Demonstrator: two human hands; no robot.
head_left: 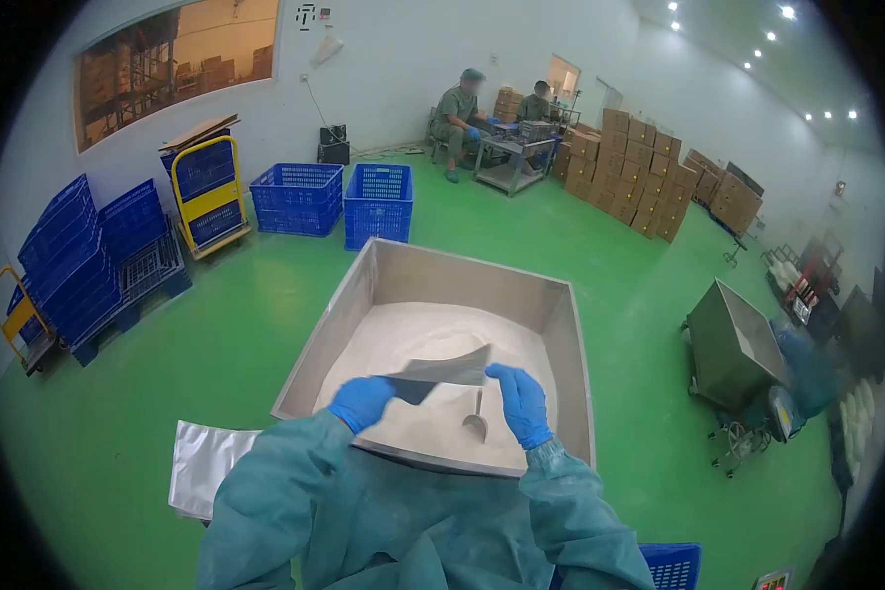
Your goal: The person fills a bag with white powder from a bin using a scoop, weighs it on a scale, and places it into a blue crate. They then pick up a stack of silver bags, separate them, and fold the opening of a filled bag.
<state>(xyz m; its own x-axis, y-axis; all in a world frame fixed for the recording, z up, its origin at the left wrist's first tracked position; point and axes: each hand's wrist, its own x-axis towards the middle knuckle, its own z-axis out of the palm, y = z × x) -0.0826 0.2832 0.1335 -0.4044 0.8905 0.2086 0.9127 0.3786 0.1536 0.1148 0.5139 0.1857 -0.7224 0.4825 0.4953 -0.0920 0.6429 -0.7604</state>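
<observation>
Both of my hands wear blue gloves and hold a silver foil bag (444, 370) above a steel bin (470, 275). My left hand (362, 403) grips one end of the bag, its fingers closed on the edge. At the other end, my right hand (521, 405) pinches the bag near its corner. White powder (418, 326) covers the bottom of the bin. A metal scoop (476, 426) rests in the powder below the bag, between my hands. Left of the bin lies a stack of silver foil bags (206, 467), partly hidden by my sleeve.
Blue crates (379, 202) stand beyond the bin, with more stacked at left by a yellow trolley (206, 192). A steel cart (733, 344) is at right. Two people sit at a table (513, 162) near stacked cartons (619, 172). Another blue crate (677, 562) is at lower right.
</observation>
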